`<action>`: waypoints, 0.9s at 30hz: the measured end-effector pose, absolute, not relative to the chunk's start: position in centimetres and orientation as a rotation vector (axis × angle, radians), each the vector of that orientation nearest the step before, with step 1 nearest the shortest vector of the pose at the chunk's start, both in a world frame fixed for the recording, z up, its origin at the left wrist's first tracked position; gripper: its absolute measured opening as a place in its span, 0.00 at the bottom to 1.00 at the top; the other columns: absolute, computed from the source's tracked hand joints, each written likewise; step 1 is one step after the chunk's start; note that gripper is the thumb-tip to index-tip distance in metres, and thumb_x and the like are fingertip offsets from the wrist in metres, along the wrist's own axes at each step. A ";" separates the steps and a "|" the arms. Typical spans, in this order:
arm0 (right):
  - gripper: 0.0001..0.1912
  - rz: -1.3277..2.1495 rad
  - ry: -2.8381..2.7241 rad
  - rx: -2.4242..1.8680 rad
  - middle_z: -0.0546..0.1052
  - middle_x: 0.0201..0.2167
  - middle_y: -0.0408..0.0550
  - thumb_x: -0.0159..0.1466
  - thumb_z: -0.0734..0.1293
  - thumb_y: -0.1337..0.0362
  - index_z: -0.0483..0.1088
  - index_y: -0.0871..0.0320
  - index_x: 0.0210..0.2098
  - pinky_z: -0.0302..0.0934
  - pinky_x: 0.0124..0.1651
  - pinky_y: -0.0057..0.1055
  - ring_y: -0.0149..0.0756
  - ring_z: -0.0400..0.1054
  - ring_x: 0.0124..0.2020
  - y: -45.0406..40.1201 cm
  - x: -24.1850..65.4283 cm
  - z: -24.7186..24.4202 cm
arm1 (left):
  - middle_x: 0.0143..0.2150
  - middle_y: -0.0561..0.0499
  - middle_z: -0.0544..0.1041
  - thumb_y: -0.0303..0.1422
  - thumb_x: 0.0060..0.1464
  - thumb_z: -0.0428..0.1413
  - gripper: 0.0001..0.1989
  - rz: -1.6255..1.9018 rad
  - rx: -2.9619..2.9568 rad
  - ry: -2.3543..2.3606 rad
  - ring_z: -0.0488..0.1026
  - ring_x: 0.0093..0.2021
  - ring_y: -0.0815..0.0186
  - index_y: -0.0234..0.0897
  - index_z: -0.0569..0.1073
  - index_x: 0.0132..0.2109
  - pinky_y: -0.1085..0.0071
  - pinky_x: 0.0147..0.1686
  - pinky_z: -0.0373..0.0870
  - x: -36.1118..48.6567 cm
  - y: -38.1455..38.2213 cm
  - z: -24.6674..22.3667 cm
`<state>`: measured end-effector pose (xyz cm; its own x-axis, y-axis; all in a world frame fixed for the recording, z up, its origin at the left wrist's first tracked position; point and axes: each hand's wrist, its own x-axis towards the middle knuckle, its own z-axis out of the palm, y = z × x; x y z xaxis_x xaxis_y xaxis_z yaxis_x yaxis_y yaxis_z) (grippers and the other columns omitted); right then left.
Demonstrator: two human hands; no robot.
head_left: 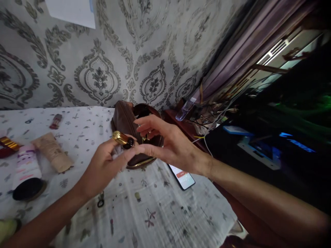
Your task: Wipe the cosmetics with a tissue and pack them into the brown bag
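My left hand [102, 167] pinches a small gold-and-dark tube [121, 138], possibly a lipstick, between thumb and fingers. Over the bag, my right hand [172, 144] has its fingers stretched out and apart from the thumb. Its thumb tip meets the left thumb beside the tube's dark end. Just behind both hands, a brown zip bag [121, 119] lies unzipped on the cloth. Part of its opening is hidden by the right hand, and I cannot make out everything inside.
On the left lie a beige squeeze tube [54, 153], a white-and-purple bottle [27, 168], a red-and-gold item [7, 147] and a small reddish tube [56, 121]. A lit phone [184, 179] lies under my right wrist. Cables and a clear bottle [186, 108] are at right.
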<state>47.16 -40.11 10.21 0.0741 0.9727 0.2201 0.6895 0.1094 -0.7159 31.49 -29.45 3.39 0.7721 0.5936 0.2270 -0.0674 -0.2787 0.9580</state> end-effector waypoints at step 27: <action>0.08 -0.155 -1.961 -2.055 0.72 0.40 0.50 0.66 0.66 0.68 0.74 0.60 0.45 0.64 0.41 0.31 0.34 0.68 0.38 -41.5 52.8 9.0 | 0.54 0.43 0.79 0.40 0.67 0.46 0.28 0.281 2.392 0.226 0.79 0.48 0.54 0.41 0.53 0.71 0.60 0.44 0.76 32.2 -32.3 -0.9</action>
